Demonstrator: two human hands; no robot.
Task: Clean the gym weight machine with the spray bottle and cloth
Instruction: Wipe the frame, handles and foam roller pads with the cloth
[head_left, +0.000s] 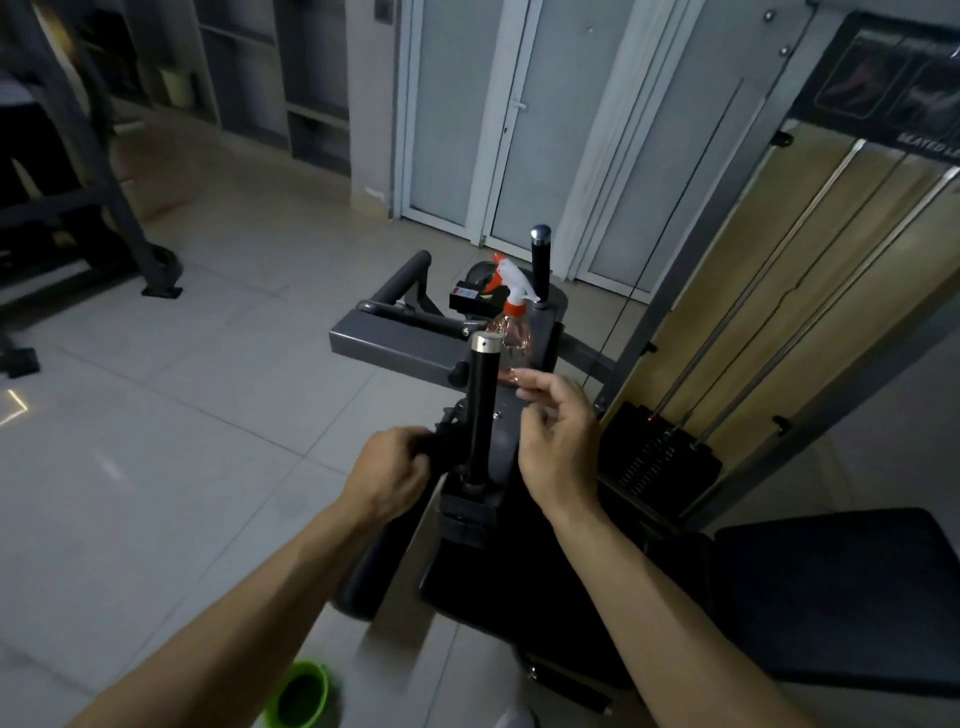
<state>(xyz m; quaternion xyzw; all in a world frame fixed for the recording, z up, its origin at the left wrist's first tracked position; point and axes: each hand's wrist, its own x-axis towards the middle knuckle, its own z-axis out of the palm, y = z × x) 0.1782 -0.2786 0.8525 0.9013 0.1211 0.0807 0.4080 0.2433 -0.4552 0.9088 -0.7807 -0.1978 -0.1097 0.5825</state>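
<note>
As we look down from head height, we see the left hand (389, 473) curled tightly round what looks like a dark cloth (441, 449), held against the foot of the near upright handle (482, 410) of the weight machine (395, 348). The right hand (561, 441) hovers just right of that handle, fingers loosely spread and holding nothing. Its fingertips (519, 382) are close to the base of the spray bottle (511, 325); we cannot tell whether they touch. The clear bottle, with a white and orange trigger head, stands upright on the machine's grey frame, between the near handle and a far handle (540, 265). The weight stack (654, 457) sits to the right, and a green bucket (301, 696) stands on the tiled floor (156, 441).
</note>
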